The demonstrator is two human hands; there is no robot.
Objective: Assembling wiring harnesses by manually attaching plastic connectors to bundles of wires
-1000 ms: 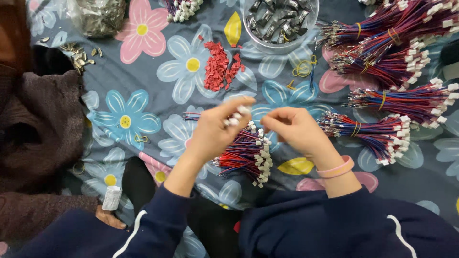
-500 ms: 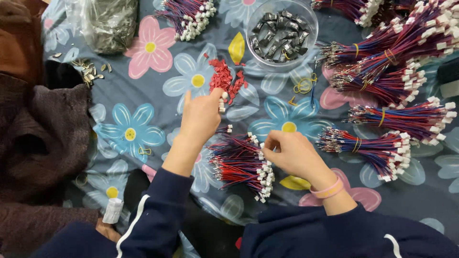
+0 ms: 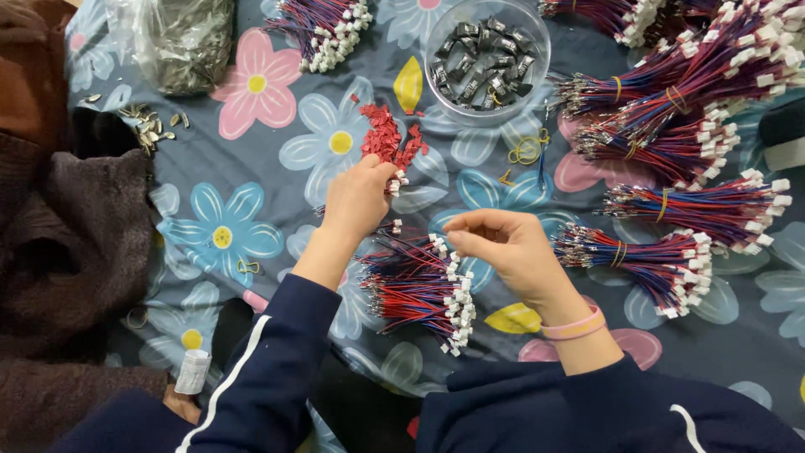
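Red pieces: left hand touches them; right hand pinched.

I count my two hands, left and right. Seven banded wire bundles lie about, plus one loose heap of wires. One clear bowl of black parts, one pile of red bits, one plastic bag.
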